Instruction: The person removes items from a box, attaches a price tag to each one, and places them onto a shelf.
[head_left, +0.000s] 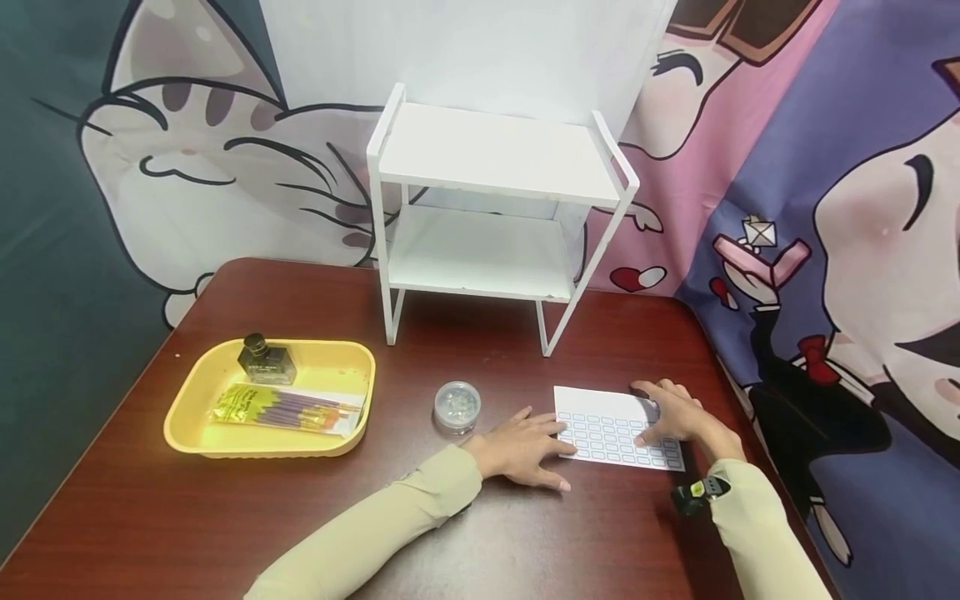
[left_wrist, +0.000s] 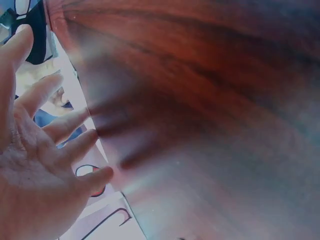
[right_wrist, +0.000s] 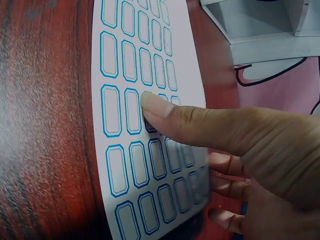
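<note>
A white sheet of blue-outlined blank labels (head_left: 607, 433) lies flat on the dark red-brown table (head_left: 525, 533). My left hand (head_left: 525, 446) rests flat on the table, its straight fingertips touching the sheet's left edge; in the left wrist view the left hand (left_wrist: 40, 165) shows spread fingers. My right hand (head_left: 671, 412) lies on the sheet's right part. Close up, the right thumb (right_wrist: 165, 112) presses straight down on one label of the sheet (right_wrist: 120, 65), and the other fingertips (right_wrist: 225, 187) sit at its right edge.
A small clear round jar (head_left: 457, 406) stands just left of my left hand. A yellow tray (head_left: 187, 400) at the left holds a dark ink bottle (head_left: 262, 358) and a pack of brushes (head_left: 285, 410). A white two-tier shelf (head_left: 495, 208) stands behind.
</note>
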